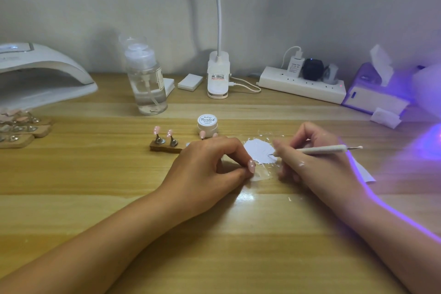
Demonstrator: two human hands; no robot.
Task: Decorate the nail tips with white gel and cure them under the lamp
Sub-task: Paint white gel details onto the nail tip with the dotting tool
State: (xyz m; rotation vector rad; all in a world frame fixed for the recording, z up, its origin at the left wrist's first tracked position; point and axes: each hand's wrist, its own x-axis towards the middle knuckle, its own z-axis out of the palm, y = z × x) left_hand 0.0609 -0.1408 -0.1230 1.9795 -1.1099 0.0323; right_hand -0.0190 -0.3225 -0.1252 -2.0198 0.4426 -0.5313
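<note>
Right in the middle of the desk (95,198) you've got a puddle of white gel (259,151) smeared straight onto the wood. That works as a palette, since it sits between both hands. Your right hand (315,162) pinches the pen (319,149) low near its working end, pencil-style, and the lower fingers look parked on the desk for steadiness. The point is touching the puddle, so I'd guess you're loading gel. Your left hand (205,164) is curled, thumb and forefinger pinching one pink nail tip (251,166) just at 7 o'clock from the puddle, face up, so the pen only has a short hop over. That hand seems braced on the desk too. The jar (207,123) sits lid-on at 10 o'clock from the puddle, and the wooden stand (164,144) with two more pink tips upright on it is at 9 o'clock, just behind your left hand. The curing lamp (40,74) is way off at 10 o'clock by the far left edge, so the tip you're holding isn't cured yet by my reckoning. There's a purple glow (429,145) at 3 o'clock, can't tell what's making it.
</note>
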